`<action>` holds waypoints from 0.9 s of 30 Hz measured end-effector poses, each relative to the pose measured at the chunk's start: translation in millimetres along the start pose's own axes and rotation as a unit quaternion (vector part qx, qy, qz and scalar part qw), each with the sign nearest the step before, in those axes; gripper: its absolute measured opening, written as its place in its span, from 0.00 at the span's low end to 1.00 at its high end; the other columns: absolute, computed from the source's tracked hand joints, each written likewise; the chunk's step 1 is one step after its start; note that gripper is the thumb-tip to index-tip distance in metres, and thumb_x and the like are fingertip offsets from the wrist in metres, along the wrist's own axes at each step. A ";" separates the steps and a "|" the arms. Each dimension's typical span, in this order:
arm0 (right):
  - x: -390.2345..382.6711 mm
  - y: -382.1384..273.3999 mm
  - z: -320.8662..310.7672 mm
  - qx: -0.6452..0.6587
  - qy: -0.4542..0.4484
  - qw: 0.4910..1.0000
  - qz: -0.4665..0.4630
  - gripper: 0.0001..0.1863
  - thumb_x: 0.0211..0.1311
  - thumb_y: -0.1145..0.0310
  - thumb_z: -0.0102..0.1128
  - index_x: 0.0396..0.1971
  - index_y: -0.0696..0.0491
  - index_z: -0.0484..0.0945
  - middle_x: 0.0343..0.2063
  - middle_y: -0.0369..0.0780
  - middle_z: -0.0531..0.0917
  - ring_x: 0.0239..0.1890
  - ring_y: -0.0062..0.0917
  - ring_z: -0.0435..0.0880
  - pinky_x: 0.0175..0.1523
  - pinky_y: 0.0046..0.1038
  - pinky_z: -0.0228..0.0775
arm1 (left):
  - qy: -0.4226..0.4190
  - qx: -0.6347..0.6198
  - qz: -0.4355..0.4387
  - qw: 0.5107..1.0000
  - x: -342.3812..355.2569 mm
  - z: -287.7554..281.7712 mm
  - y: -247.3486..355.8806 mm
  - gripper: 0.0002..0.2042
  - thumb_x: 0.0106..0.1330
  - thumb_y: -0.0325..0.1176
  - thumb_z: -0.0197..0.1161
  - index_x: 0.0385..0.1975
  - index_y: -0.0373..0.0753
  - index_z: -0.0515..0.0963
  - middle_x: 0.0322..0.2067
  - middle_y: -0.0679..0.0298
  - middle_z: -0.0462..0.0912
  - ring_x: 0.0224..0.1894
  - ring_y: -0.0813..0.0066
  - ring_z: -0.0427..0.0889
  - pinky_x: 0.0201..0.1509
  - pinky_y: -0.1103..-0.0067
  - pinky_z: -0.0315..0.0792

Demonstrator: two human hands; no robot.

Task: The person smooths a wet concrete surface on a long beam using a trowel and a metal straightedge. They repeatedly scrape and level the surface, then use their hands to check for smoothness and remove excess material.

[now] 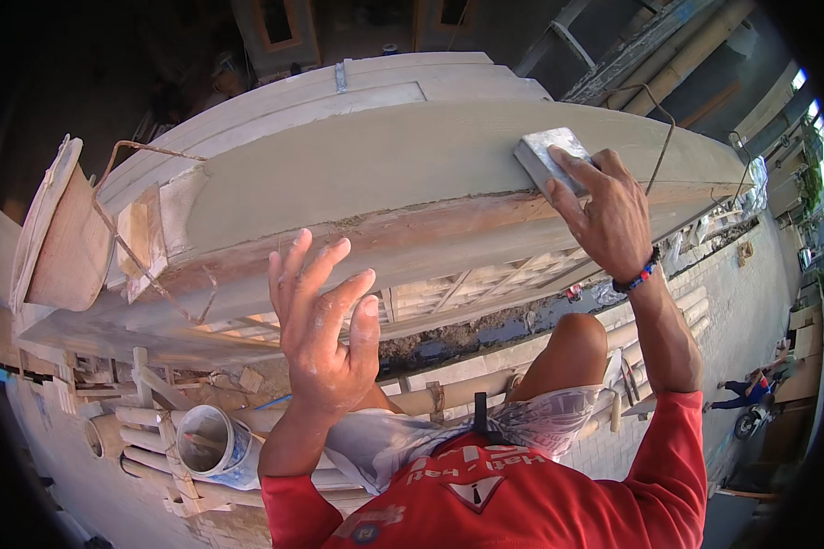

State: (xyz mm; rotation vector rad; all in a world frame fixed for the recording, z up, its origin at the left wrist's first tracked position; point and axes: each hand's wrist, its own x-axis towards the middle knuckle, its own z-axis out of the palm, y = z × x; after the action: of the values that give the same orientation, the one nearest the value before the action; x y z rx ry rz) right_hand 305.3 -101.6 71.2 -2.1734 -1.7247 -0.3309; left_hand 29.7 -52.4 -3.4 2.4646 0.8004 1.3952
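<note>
My right hand grips a small rectangular block, pale grey and smeared on top. The block rests on a smooth grey plastered ledge, towards its right part. Its exact material I cannot make out. My left hand is raised in front of the ledge with its fingers apart, dusted with pale residue and holding nothing. A wooden board runs along the ledge's near edge, with rough mortar along the seam. Bent metal rods clamp over the ledge at the left and the right.
Below me are bamboo poles of a scaffold, with a mortar-stained bucket at the lower left. A curved board stands at the ledge's left end. Far down on the right, a person is beside a motorcycle on a paved street.
</note>
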 end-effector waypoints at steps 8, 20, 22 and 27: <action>-5.5 5.7 -3.1 0.003 -0.002 1.000 -0.011 0.22 0.57 0.57 0.62 0.51 0.50 0.81 0.30 0.46 0.74 0.33 0.37 0.75 0.42 0.36 0.69 | -0.012 -0.024 -0.016 1.000 -5.9 -0.1 1.9 0.07 0.61 0.28 0.60 0.37 0.36 0.81 0.52 0.53 0.77 0.65 0.45 0.67 0.69 0.47 0.47; -60.1 80.7 -42.7 0.149 0.167 0.975 0.000 0.24 0.61 0.55 0.60 0.52 0.54 0.80 0.42 0.47 0.80 0.40 0.30 0.79 0.43 0.29 0.70 | -0.108 -0.078 -0.034 0.991 -24.7 18.0 8.9 0.07 0.62 0.29 0.61 0.36 0.34 0.81 0.48 0.52 0.80 0.62 0.47 0.72 0.69 0.52 0.55; -71.1 87.5 -47.2 0.189 0.197 0.961 0.045 0.25 0.63 0.53 0.58 0.53 0.55 0.79 0.43 0.45 0.80 0.40 0.27 0.78 0.43 0.28 0.70 | -0.129 -0.095 -0.024 0.987 -28.2 23.8 8.9 0.08 0.61 0.29 0.63 0.38 0.34 0.81 0.48 0.53 0.80 0.62 0.48 0.71 0.68 0.53 0.56; -67.3 50.6 -26.8 0.162 0.133 0.978 -0.011 0.26 0.57 0.58 0.65 0.54 0.54 0.78 0.42 0.47 0.79 0.40 0.32 0.79 0.43 0.30 0.71 | -0.157 -0.128 0.003 0.979 -33.7 40.5 14.3 0.10 0.59 0.28 0.65 0.40 0.36 0.81 0.49 0.54 0.79 0.62 0.49 0.70 0.67 0.54 0.55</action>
State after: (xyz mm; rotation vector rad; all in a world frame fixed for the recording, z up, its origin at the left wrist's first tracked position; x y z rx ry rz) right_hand 339.6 -182.7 63.3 -1.7915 -1.5345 -0.3055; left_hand 55.0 -79.1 -43.7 2.3968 0.5093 0.9985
